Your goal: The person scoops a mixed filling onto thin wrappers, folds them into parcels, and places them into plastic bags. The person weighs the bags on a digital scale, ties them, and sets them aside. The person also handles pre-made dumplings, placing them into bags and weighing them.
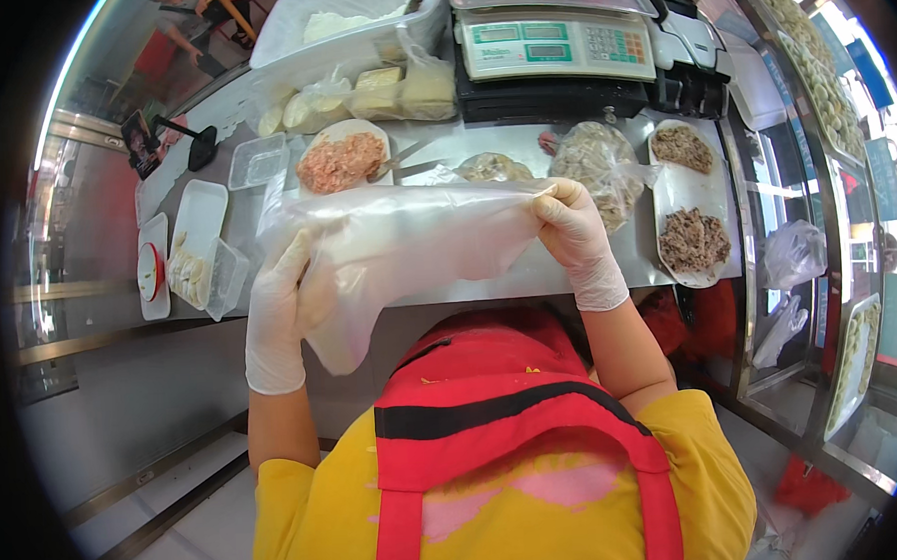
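A clear plastic bag is stretched sideways between my two gloved hands, above the near part of the steel worktop. The thumb and fingers of my right hand pinch its upper right corner. At the other end, my left hand grips the bag, with some fingers hidden behind or inside the film. Behind the bag sits a tray of pink minced meat, a knife blade beside it. A bag of greyish filling stands just beyond my right hand.
At right, a white tray carries two mounds of dark filling. Dumplings and a clear plastic tub lie at left. A digital scale, bagged wrappers and a flour bin line the back; a glass case borders the right.
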`<state>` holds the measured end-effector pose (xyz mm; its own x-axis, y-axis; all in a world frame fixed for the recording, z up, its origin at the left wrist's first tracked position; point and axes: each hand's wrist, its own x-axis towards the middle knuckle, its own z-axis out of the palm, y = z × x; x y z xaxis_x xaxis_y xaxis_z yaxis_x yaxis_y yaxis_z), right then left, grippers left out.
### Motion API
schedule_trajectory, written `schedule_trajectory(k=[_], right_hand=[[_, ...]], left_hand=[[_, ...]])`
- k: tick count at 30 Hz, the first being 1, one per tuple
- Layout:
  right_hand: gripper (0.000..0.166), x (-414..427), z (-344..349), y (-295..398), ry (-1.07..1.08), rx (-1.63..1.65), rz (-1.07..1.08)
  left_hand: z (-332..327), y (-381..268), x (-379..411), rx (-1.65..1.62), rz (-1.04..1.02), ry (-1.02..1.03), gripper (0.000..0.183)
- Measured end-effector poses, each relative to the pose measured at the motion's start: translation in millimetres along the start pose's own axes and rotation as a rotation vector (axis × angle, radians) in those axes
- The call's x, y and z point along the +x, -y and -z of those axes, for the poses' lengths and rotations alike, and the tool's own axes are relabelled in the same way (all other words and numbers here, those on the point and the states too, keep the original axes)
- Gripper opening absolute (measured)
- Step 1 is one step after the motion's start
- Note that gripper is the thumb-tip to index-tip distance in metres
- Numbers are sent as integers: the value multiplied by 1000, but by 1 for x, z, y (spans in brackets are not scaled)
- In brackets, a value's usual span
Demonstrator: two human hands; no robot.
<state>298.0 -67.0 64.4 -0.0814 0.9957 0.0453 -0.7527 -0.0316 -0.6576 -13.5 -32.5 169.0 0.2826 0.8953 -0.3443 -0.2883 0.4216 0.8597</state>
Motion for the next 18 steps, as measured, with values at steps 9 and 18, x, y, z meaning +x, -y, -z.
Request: schedule_trajectory(k=[9,18], right_hand=[[14,-58,6,59,-626,-226,286],[16,-40,-33,14,-584,-289,276]], left_hand=[[-116,58,91,1020,-892,-27,37],[-152,80,74,354,20,668,21]])
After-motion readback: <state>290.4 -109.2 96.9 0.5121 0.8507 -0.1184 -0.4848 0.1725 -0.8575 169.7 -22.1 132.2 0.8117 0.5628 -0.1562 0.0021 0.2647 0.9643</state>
